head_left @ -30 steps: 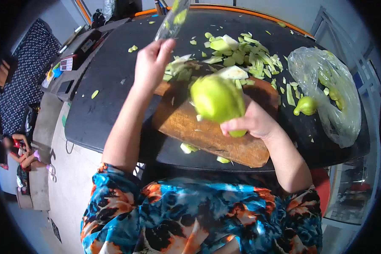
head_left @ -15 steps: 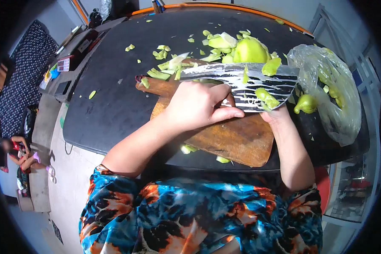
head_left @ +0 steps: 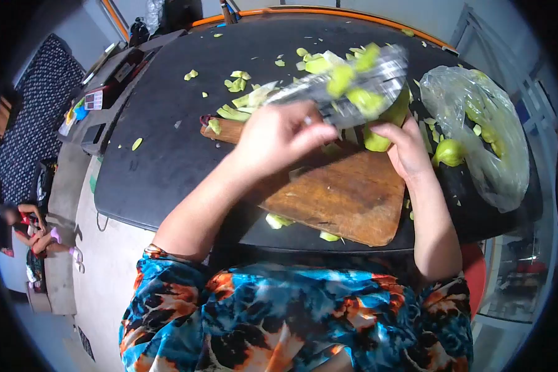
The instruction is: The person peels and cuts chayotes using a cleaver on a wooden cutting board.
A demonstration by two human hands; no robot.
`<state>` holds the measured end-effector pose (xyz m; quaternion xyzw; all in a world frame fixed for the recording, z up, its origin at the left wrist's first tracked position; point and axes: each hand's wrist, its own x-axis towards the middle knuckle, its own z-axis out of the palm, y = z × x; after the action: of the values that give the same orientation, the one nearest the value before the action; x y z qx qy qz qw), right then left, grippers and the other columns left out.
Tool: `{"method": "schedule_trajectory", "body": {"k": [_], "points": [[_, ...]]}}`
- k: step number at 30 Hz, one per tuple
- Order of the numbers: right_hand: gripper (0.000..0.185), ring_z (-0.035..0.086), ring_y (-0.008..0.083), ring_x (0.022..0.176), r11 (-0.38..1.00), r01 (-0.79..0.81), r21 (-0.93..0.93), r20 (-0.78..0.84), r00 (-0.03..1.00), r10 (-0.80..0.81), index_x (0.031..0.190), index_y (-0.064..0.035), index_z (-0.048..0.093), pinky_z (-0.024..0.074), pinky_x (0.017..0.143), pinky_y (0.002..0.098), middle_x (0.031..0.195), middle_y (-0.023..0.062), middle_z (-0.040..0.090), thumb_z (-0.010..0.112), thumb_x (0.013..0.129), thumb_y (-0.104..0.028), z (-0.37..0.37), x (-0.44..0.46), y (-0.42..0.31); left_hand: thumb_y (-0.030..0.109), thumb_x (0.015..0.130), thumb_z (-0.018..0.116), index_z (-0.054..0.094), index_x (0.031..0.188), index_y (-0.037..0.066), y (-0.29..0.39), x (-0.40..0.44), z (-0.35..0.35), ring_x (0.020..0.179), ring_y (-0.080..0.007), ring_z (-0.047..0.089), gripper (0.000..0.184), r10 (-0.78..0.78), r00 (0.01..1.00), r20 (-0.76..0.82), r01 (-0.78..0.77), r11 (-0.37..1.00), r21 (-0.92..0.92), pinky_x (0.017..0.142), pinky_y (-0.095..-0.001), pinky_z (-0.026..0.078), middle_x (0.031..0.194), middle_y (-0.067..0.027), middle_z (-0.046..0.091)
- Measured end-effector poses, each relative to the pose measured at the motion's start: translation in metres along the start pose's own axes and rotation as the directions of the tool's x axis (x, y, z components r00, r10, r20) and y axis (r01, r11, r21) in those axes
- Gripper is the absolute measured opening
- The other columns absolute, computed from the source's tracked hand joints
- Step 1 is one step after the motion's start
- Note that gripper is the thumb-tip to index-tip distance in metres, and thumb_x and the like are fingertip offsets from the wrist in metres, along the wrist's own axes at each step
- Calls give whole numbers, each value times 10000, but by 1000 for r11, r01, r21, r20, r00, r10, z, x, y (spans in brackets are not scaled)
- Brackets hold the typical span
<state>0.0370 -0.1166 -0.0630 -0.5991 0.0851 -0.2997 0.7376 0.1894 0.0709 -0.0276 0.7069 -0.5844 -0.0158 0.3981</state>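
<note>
Wrapped round the handle of a wide knife (head_left: 328, 93) is my left hand (head_left: 279, 136); the blade is blurred, with green peelings stuck on it. My right hand (head_left: 409, 146) holds a green fruit (head_left: 395, 115) behind the blade tip, and the blade hides part of the fruit. Both hands are above the far part of a wooden cutting board (head_left: 338, 192). Pale green slices (head_left: 254, 99) lie past the board's handle. Whether the blade touches the fruit cannot be made out.
On the black table (head_left: 161, 142) a clear plastic bag (head_left: 508, 149) with green fruits lies at the right, beside a loose green fruit (head_left: 449, 152). Peel scraps are scattered about. A person (head_left: 37, 232) sits far left, near a side bench holding a calculator-like device (head_left: 93, 100).
The knife blade has swung away from the board and tilted upward, still in my left hand. My right hand has come into fuller view with the fruit, which has moved nearer and to the right.
</note>
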Motion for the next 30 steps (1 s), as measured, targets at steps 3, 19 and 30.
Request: {"method": "schedule_trajectory", "body": {"k": [3, 19, 30], "points": [[418, 541, 206, 1102, 966, -87, 243, -31, 995, 97, 1270, -37, 470, 458, 953, 378, 1215, 85, 544, 544, 920, -254, -29, 3, 25, 487, 763, 701, 554, 689, 81, 18, -6, 11, 511, -273, 549, 437, 176, 978, 109, -180, 983, 36, 500, -338, 432, 552, -76, 528], [702, 499, 163, 1124, 981, 65, -183, 224, 974, -23, 1305, -46, 414, 377, 993, 329, 1214, 64, 519, 759, 695, -85, 40, -29, -2, 289, 921, 561, 640, 846, 1, -38, 39, -14, 651, -92, 566, 308, -266, 922, -280, 267, 963, -37, 621, -281, 472, 682, -36, 624], [474, 545, 200, 1033, 863, 114, -492, -51, 986, -158, 1233, -62, 472, 458, 882, 334, 1110, 91, 557, 663, 802, -106, -4, 3, 31, 455, 803, 677, 556, 698, 56, 20, 1, 11, 547, -262, 556, 430, 109, 988, 108, -110, 994, 4, 535, -343, 442, 601, -86, 548]]}}
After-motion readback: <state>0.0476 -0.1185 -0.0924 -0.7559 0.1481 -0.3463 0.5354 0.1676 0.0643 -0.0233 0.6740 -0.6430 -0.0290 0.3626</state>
